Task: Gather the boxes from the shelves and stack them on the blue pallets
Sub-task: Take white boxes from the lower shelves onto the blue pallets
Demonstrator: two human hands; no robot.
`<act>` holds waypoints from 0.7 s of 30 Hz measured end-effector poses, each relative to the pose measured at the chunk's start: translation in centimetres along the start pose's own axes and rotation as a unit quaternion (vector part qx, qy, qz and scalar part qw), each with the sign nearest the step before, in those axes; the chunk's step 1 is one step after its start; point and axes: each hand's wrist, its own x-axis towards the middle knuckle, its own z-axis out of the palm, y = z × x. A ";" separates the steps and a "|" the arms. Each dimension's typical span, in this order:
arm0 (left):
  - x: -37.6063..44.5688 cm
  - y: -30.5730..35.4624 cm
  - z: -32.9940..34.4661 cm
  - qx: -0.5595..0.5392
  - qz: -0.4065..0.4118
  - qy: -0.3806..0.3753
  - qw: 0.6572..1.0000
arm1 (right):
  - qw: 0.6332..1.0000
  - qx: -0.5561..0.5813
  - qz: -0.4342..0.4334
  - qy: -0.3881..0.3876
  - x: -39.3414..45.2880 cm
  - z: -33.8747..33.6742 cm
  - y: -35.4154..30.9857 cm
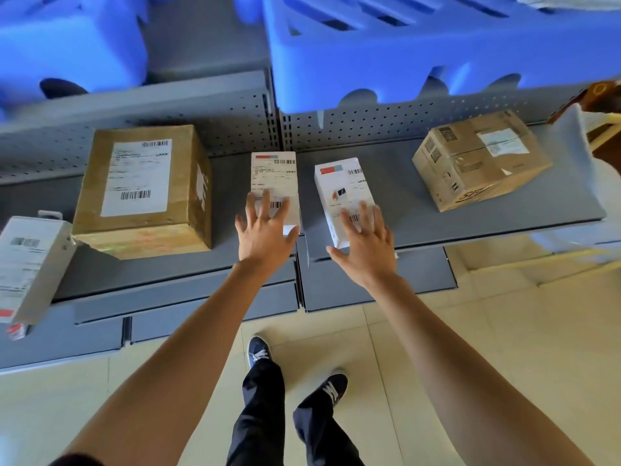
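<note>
On the grey shelf [403, 230], at far left, a white box [30, 267] with a barcode label overhangs the edge. Next stands a large brown carton [144, 193] bearing a white shipping label with barcodes; its print is too blurred to read. The left hand [265, 230], fingers spread, reaches over a narrow white box [275, 183]. The right hand [366, 243], fingers apart, hovers over a second white box [342, 193]. Far right sits a taped brown carton [477, 159]. Blue pallets [403, 62] lie behind.
</note>
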 end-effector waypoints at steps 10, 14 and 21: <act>-3.5 -0.7 1.1 -0.038 -0.009 0.098 0.994 | 0.995 0.028 0.005 0.101 -2.2 1.9 -0.5; -3.0 -0.7 0.6 -0.039 -0.042 0.074 0.996 | 0.991 0.050 0.000 0.124 -1.6 1.8 -0.1; -3.7 -1.1 0.7 -0.013 -0.032 0.054 0.998 | 0.994 0.053 -0.023 0.087 -1.7 3.5 0.6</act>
